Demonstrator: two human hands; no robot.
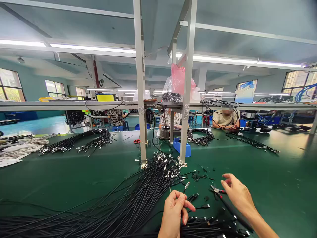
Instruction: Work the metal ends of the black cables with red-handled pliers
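My left hand (173, 210) pinches a black cable just below its silver connector (187, 185), which points up past the thumb. Over the table to the right, my right hand (236, 193) is empty, its fingers loosely curled and apart. Just left of it lie small cutting pliers (216, 190) with red-and-black handles, jaws towards the upper left. A thick bundle of black cables (148, 185) with silver ends spreads to the left of my left hand. More black cables with dark connectors (205, 226) lie below and between my hands.
Black scraps (198, 177) lie beyond my left hand on the green table (279, 178). White shelf posts (187, 132) rise in front, beside a blue tape dispenser (182, 147). Red-handled scissors (137, 141) and coiled cable bundles (95, 137) are farther back. Other people (225, 119) sit across the table.
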